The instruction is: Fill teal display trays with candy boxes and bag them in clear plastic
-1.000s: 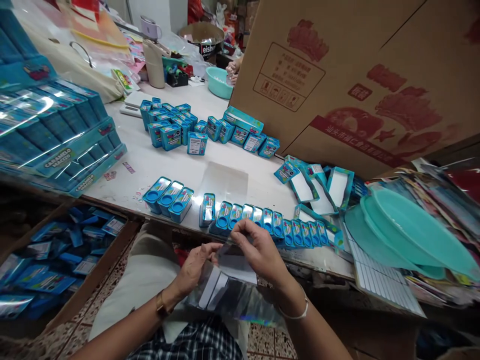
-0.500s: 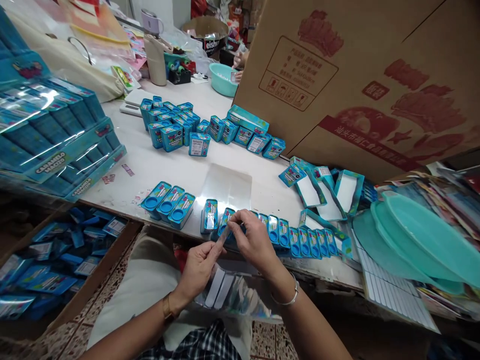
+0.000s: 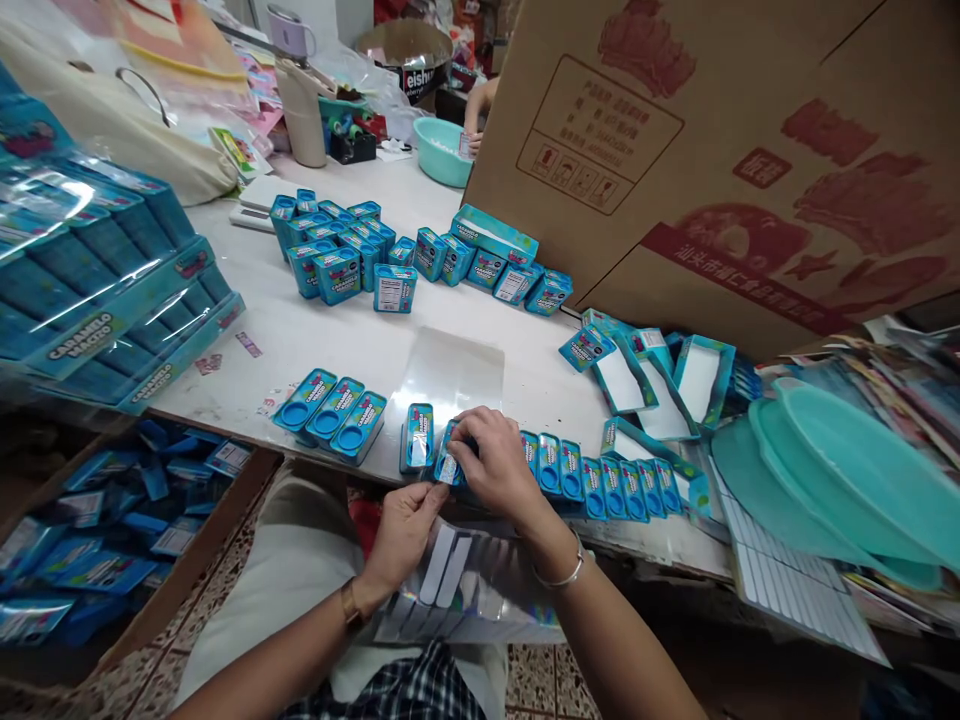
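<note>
A small clear sticker [image 3: 448, 469] lies against the top of a blue candy box at the table's front edge. My left hand [image 3: 405, 530] is closed in a pinch at the sticker's near end. From the right, my right hand [image 3: 495, 462] pinches its far end, with the fingers hiding part of the box. Just left stands a single blue candy box [image 3: 417, 438] with a shiny strip on its lid. Under my hands, on my lap, is a glossy sheet [image 3: 480, 590] with white strips.
Three blue boxes [image 3: 330, 410] stand left, and a row of several [image 3: 611, 488] runs right. More boxes [image 3: 337, 250] and open display trays [image 3: 622, 380] lie behind. A large carton [image 3: 720, 200] blocks the back right. Green basins [image 3: 832, 480] sit right. Another person's hand [image 3: 474, 125] shows behind.
Both hands have lowered slightly with the sticker, which has come from mid-air down onto the box's top. The left hand has turned a little and sits lower.
</note>
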The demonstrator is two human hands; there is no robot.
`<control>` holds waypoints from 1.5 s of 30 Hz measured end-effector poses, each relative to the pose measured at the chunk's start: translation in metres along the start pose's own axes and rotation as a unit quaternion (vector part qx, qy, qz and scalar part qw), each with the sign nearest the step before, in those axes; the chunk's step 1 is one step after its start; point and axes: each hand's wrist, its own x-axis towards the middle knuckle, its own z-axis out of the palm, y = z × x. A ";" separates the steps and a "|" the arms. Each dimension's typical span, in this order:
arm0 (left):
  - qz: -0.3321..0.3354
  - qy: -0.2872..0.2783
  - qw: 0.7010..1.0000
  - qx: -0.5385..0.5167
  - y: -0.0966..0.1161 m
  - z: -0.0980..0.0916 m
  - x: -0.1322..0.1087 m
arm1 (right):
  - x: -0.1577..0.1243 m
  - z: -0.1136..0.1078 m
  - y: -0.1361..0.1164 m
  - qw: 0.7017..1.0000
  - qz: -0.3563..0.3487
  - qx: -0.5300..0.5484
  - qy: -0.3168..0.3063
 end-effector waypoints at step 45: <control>-0.205 -0.254 0.944 -0.055 0.006 -0.030 -0.039 | -0.156 0.041 -0.002 0.995 -0.073 0.044 0.042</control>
